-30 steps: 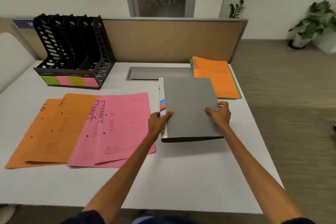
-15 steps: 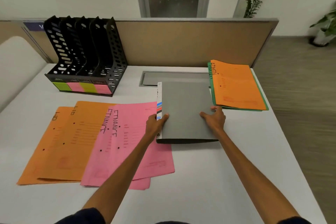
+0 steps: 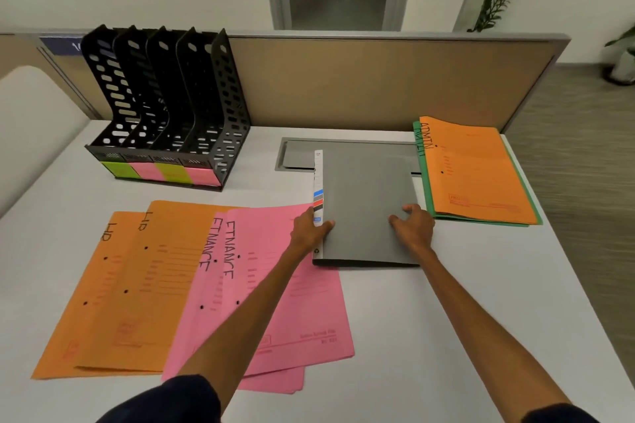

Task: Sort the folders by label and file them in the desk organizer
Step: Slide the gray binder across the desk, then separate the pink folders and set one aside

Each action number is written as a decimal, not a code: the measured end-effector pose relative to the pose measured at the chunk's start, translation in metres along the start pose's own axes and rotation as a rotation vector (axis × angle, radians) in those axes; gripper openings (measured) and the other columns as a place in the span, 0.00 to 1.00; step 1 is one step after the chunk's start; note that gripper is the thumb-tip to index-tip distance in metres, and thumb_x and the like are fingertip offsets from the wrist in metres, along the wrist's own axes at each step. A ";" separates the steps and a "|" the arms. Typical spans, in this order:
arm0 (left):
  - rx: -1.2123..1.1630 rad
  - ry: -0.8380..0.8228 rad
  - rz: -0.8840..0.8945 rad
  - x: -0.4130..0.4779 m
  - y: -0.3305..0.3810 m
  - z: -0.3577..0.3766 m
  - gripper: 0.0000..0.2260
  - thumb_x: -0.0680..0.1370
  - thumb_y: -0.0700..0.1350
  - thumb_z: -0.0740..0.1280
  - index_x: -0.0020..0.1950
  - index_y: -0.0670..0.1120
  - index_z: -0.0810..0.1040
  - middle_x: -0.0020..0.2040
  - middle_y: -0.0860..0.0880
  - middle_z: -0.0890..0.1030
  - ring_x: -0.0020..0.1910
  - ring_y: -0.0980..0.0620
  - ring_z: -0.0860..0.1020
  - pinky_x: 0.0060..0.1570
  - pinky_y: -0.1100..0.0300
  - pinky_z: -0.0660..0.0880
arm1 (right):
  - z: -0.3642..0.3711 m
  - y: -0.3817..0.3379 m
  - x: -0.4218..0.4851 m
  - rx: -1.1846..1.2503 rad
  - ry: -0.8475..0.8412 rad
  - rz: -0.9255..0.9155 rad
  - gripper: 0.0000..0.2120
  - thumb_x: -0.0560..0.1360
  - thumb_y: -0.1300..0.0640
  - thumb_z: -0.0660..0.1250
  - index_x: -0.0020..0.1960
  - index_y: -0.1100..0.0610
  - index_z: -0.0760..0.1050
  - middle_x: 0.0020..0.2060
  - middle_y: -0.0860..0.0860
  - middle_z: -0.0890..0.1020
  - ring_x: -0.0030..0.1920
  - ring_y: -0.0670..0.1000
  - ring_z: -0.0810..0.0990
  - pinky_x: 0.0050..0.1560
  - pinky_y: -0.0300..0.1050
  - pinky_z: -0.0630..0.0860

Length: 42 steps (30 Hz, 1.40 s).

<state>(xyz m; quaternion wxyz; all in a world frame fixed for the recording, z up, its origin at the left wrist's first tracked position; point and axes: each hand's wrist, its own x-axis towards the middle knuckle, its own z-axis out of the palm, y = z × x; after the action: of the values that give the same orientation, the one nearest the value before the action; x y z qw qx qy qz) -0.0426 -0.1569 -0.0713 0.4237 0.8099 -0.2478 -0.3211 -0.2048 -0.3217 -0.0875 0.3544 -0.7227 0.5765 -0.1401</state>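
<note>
**Grey folder flat on the desk, both hands on its near half**

The flat grey plastic folder [image 3: 367, 189] lies on the white desk [image 3: 429, 336] with its long axis running away from the person. Its white spine strip with coloured stripes is on the left, and its far end overlaps a recessed grey tray [image 3: 299, 154] in the desktop. The left hand [image 3: 309, 230] grips the spine edge, with the thumb on top of the cover. The right hand [image 3: 414, 225] rests on the cover near the right edge, fingers spread and pinching nothing. The hands are apart, with the folder's width between them.

There is one grey folder. Left of it lie two orange paper folders marked HR [image 3: 113, 302], overlapped by two pink paper folders marked FINANCE [image 3: 292, 319]; the grey folder's near left corner sits over the pink ones. Just right of it, one orange folder marked ADMIN [image 3: 481, 175] lies on one green folder [image 3: 426, 189]. At the back left stands one black perforated plastic desk organizer [image 3: 165, 120] with four slots and four sticky labels: green, pink, green, pink.
</note>
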 end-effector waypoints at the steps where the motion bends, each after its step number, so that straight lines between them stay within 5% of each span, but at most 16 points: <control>1: 0.007 0.004 0.000 0.001 0.000 -0.001 0.21 0.77 0.44 0.70 0.68 0.40 0.72 0.62 0.42 0.79 0.58 0.42 0.79 0.61 0.45 0.76 | 0.002 0.002 -0.003 -0.025 -0.001 -0.004 0.24 0.74 0.53 0.69 0.67 0.59 0.72 0.65 0.59 0.74 0.67 0.60 0.69 0.68 0.53 0.68; 5: 0.015 0.026 0.030 -0.005 -0.003 -0.003 0.18 0.78 0.44 0.68 0.68 0.41 0.73 0.62 0.42 0.80 0.58 0.42 0.79 0.60 0.43 0.76 | 0.010 0.004 -0.021 -0.070 0.026 -0.066 0.22 0.76 0.53 0.67 0.67 0.60 0.72 0.66 0.59 0.72 0.68 0.59 0.67 0.69 0.53 0.67; 10: 0.025 0.140 0.004 -0.032 -0.022 -0.017 0.19 0.80 0.42 0.64 0.71 0.40 0.70 0.68 0.41 0.75 0.63 0.42 0.76 0.63 0.43 0.74 | 0.021 0.002 -0.059 -0.031 0.137 -0.271 0.12 0.73 0.61 0.70 0.55 0.61 0.77 0.57 0.58 0.77 0.60 0.58 0.73 0.61 0.50 0.70; 16: 0.065 0.297 -0.022 -0.075 -0.058 -0.047 0.18 0.79 0.41 0.65 0.69 0.43 0.73 0.69 0.43 0.73 0.68 0.45 0.70 0.69 0.46 0.68 | 0.042 -0.004 -0.107 0.090 0.051 -0.415 0.06 0.74 0.62 0.70 0.49 0.62 0.75 0.51 0.57 0.75 0.50 0.56 0.78 0.49 0.52 0.80; 23: 0.197 0.431 -0.096 -0.122 -0.090 -0.071 0.21 0.75 0.40 0.68 0.68 0.46 0.72 0.68 0.44 0.73 0.69 0.43 0.66 0.67 0.44 0.63 | 0.063 -0.004 -0.155 0.106 -0.010 -0.465 0.05 0.74 0.62 0.69 0.48 0.60 0.75 0.47 0.54 0.78 0.47 0.54 0.79 0.44 0.46 0.76; 30: 0.098 0.392 -0.169 -0.156 -0.112 -0.082 0.30 0.72 0.37 0.70 0.73 0.37 0.65 0.69 0.37 0.69 0.69 0.40 0.66 0.69 0.48 0.65 | 0.083 0.008 -0.191 -0.309 -0.211 -0.278 0.20 0.72 0.52 0.69 0.62 0.57 0.71 0.60 0.56 0.71 0.63 0.58 0.68 0.60 0.53 0.70; 38: -0.116 0.378 -0.295 -0.182 -0.122 -0.099 0.25 0.74 0.45 0.71 0.67 0.40 0.68 0.61 0.41 0.78 0.57 0.41 0.78 0.55 0.49 0.77 | 0.085 -0.003 -0.215 -0.154 -0.315 -0.134 0.26 0.71 0.53 0.69 0.66 0.58 0.66 0.62 0.59 0.70 0.64 0.61 0.69 0.61 0.54 0.72; 42: -0.132 0.490 -0.296 -0.196 -0.128 -0.109 0.25 0.75 0.53 0.69 0.66 0.40 0.70 0.61 0.42 0.78 0.57 0.40 0.78 0.58 0.44 0.76 | 0.088 -0.007 -0.225 -0.111 -0.373 -0.102 0.27 0.71 0.52 0.69 0.65 0.58 0.64 0.61 0.58 0.72 0.61 0.60 0.73 0.61 0.57 0.74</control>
<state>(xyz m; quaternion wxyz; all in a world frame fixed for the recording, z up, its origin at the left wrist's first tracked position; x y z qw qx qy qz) -0.0781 0.0988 -0.0715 0.4712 0.8614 0.0041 -0.1898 -0.2121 -0.0803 -0.0986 0.4069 -0.7830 0.4703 0.0102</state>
